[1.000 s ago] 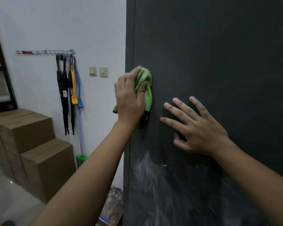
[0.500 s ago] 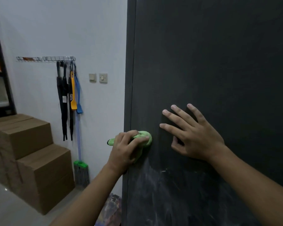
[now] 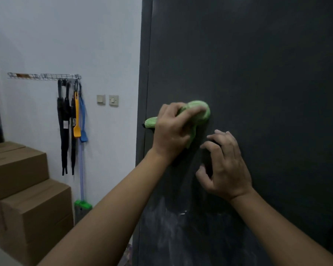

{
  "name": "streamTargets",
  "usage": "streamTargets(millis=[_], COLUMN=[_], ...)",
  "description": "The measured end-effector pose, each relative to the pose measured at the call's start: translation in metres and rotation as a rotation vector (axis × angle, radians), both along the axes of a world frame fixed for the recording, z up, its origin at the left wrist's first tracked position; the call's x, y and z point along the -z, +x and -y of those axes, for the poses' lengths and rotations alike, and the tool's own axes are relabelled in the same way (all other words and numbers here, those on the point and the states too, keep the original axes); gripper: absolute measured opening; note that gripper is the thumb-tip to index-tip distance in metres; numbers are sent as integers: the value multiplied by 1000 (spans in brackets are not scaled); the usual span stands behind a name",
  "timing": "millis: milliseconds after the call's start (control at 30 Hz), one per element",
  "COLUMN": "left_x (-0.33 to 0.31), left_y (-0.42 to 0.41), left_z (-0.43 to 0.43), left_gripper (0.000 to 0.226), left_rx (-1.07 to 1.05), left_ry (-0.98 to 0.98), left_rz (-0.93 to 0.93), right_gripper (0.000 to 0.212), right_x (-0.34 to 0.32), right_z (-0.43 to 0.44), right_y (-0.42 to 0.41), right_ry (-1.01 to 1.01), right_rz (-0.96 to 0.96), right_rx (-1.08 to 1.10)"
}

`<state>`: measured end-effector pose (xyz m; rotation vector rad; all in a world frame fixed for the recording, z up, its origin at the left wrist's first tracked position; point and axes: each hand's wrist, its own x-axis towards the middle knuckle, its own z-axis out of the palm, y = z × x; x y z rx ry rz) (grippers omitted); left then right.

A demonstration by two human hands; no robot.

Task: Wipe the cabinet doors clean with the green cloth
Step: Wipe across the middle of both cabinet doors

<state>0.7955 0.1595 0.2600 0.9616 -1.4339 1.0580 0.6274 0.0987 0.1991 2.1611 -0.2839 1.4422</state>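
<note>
Up and rightward the left grip (image 3: 171, 131) has swept, fingers clenched round the green cloth (image 3: 200, 110), which it presses to the cabinet door (image 3: 258, 73). Just below and right of it, the right grip (image 3: 227, 167), flat before, now curls loosely and holds nothing.

Head-worn camera faces the cabinet door (image 3: 258, 73) close up.

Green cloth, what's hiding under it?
The green cloth is pressed on the dark cabinet door by the left hand. The patch of door beneath it is covered, so any dirt there cannot be seen.
</note>
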Motion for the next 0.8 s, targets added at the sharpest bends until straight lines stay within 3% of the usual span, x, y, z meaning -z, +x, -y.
streamTargets(millis=[67,267,433,500,567,633,800], left_x=[26,118,137,120,90,53,-9], left_y=[9,36,63,60,46,25,-46], left_z=[0,-17,-41,-44,-41,-33,-5], left_gripper=[29,40,36,33,49,63,56], left_rx=[9,-30,-102,-96,-44,-7,113], left_ry=[17,194,372,335,259,182,10], left_rz=[119,205,307,213,-10,-191,-387], right_gripper=[39,25,20,21,25,32,56], right_x=[0,-7,-19,-26,-34,-43,-62], right_z=[0,-7,-11,-12,-13,-14,-6], right_y=[-2,-13,-39,-57,-76,-99,-163], right_ry=[16,139,242,203,146,130,202], right_rz=[-2,-97,-349,-439,-428,-337,-115], right_rx=[-48,-141,-161,-83,18,122,400])
